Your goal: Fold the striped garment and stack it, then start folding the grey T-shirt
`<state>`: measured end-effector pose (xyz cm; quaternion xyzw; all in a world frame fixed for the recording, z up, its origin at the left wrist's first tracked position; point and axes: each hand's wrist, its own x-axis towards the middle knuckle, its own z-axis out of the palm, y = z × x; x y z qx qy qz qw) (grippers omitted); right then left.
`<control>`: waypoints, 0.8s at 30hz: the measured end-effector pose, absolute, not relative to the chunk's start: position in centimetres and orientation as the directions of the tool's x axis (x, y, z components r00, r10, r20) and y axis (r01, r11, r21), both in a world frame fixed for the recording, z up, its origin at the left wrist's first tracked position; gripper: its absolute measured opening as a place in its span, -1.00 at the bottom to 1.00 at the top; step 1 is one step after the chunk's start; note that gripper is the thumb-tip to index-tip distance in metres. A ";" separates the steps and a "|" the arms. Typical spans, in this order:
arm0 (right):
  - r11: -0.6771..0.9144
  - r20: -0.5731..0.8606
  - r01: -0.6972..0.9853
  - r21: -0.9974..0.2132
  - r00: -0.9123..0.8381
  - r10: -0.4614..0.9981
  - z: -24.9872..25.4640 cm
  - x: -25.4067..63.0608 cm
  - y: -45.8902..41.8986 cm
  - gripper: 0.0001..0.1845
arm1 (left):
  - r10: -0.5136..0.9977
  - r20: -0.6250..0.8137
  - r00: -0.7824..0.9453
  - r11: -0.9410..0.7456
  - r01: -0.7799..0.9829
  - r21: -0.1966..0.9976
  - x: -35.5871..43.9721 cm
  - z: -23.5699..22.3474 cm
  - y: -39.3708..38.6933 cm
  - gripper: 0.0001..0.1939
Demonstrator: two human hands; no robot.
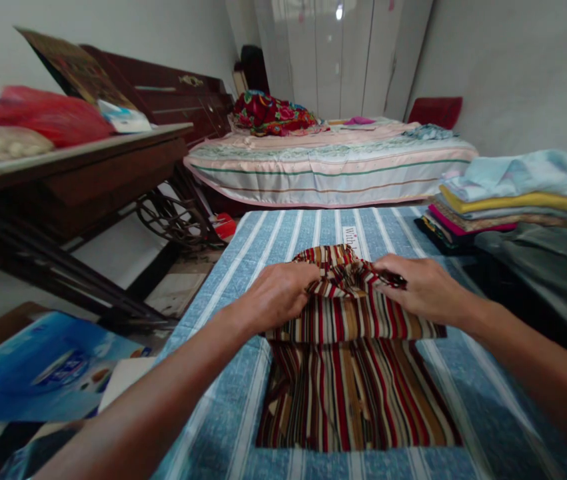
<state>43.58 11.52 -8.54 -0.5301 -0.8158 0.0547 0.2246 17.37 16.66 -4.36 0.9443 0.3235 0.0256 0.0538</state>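
A striped garment (358, 393) in red, brown, cream and black lies on the blue-and-white striped cover (223, 313) in front of me. Its far part is gathered and bunched up, doubled over the flat lower part. My left hand (283, 287) grips the gathered cloth at its left side, fingers closed on it. On the right side, my right hand (420, 287) pinches the same bunched edge. The fingertips of both hands are partly hidden by the folds. What kind of garment it is, I cannot tell for certain.
Folded clothes (513, 200) are stacked at the right, beside a dark grey cloth (553, 267). A sewing-machine table (128, 143) with red bags (63, 117) stands left. A blue box (53, 367) sits low at the left. Beyond is a bed (333, 170).
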 end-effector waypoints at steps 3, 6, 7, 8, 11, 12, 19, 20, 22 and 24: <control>0.393 0.243 0.856 -0.335 -0.324 0.914 -7.4 43.4 15.4 -0.73 | 0.654 0.005 0.756 -0.754 0.653 0.072 18.6 -3.3 20.2 -0.83; 0.369 0.166 0.818 -0.441 -0.330 0.929 -8.0 43.2 19.2 -0.68 | 0.671 -0.052 0.739 -0.738 0.673 0.041 19.4 -4.0 23.6 -0.87; 0.348 0.128 0.793 -0.500 -0.330 0.935 -8.5 43.1 20.4 -0.67 | 0.677 -0.074 0.732 -0.732 0.680 0.040 19.6 -4.5 24.6 -0.88; 0.324 0.086 0.768 -0.552 -0.334 0.939 -9.2 43.1 21.5 -0.67 | 0.682 -0.098 0.725 -0.724 0.688 0.044 19.7 -5.0 25.4 -0.88; 0.285 0.019 0.738 -0.612 -0.347 0.938 -11.0 43.2 24.0 -0.70 | 0.706 -0.159 0.691 -0.686 0.722 0.089 19.8 -7.0 27.5 -0.87; 0.284 0.014 0.739 -0.611 -0.348 0.937 -11.6 43.2 24.6 -0.71 | 0.708 -0.177 0.683 -0.673 0.729 0.121 19.7 -7.7 28.0 -0.86; 0.280 -0.006 0.771 -0.573 -0.345 0.939 -12.9 43.2 27.0 -0.80 | 0.743 -0.206 0.636 -0.555 0.759 0.340 18.6 -10.1 30.2 -0.72; 0.283 -0.011 0.776 -0.564 -0.350 0.937 -13.0 43.2 27.2 -0.83 | 0.756 -0.193 0.625 -0.548 0.766 0.336 18.6 -10.2 30.4 -0.73; 0.288 -0.023 0.783 -0.551 -0.360 0.933 -13.2 43.2 27.6 -0.88 | 0.773 -0.166 0.613 -0.550 0.777 0.307 18.4 -10.3 30.5 -0.74; 0.288 -0.034 0.790 -0.542 -0.363 0.931 -13.6 43.3 27.9 -0.87 | 0.783 -0.139 0.606 -0.558 0.783 0.274 18.4 -10.5 30.5 -0.73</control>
